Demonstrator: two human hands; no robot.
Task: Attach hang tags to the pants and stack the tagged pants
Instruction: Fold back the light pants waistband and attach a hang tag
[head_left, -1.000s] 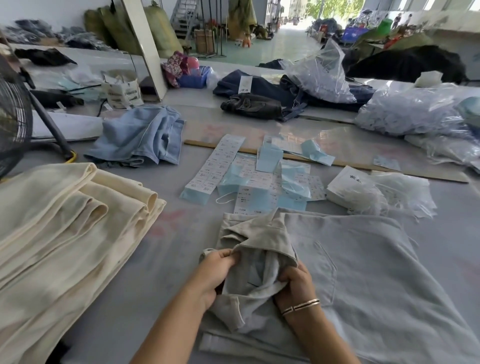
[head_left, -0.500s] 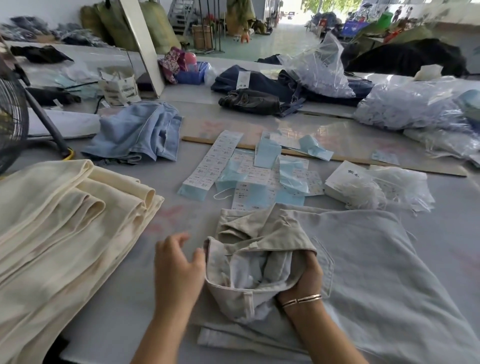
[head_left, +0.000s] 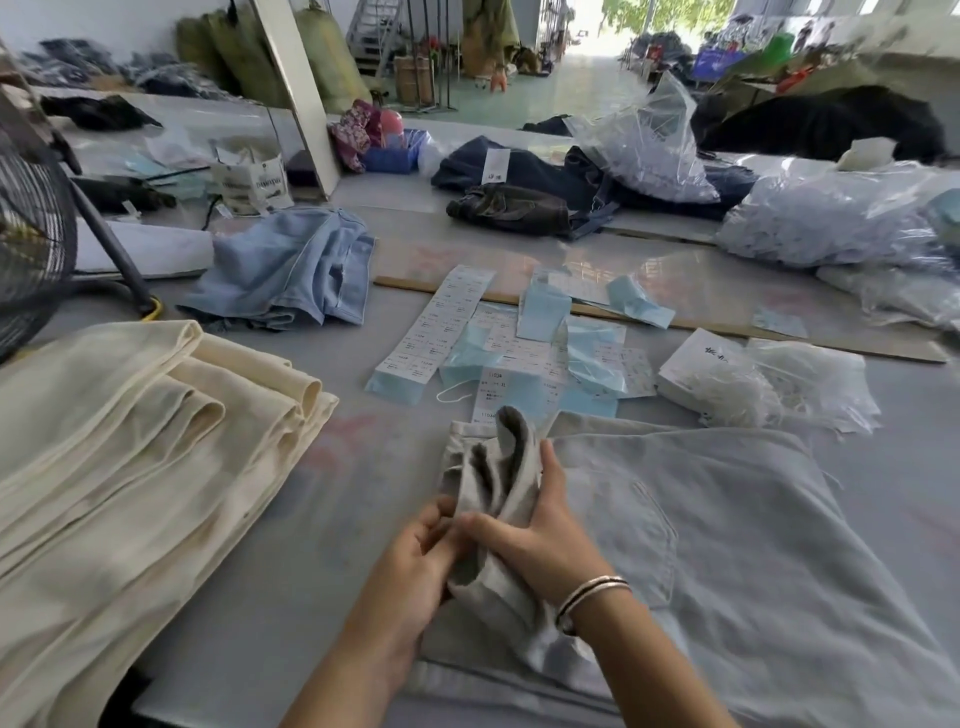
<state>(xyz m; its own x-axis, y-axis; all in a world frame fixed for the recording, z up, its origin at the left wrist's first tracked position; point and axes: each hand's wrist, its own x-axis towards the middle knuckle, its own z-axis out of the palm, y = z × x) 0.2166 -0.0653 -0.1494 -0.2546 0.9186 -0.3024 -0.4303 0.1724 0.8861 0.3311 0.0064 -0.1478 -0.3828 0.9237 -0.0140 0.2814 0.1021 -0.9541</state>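
On the grey tabletop (head_left: 270, 525), smooth and faintly stained pink, work lies spread in a long hall with a green floor running to a bright doorway. A fan (head_left: 31, 244) stands at the left edge. The pants (head_left: 727, 545) lie flat near the front, pale grey woven cloth with a stitched pocket, their length running from the bunched waistband at centre off toward the lower right. The left hand (head_left: 415, 566) pinches the bunched waistband from the left side; the right hand (head_left: 540, 540), bangles at its wrist, clasps the same fold from the right, fingers curled round it. Just beyond lie the hang tags (head_left: 498, 358), pale blue cards and white printed label strips, fanned loosely. To their right sits a bag (head_left: 769, 389) of white ties. At left lies a stack (head_left: 130, 467) of cream pants, folded in soft rolled edges. Farther back lie crumpled blue jeans (head_left: 291, 270) and dark garments.
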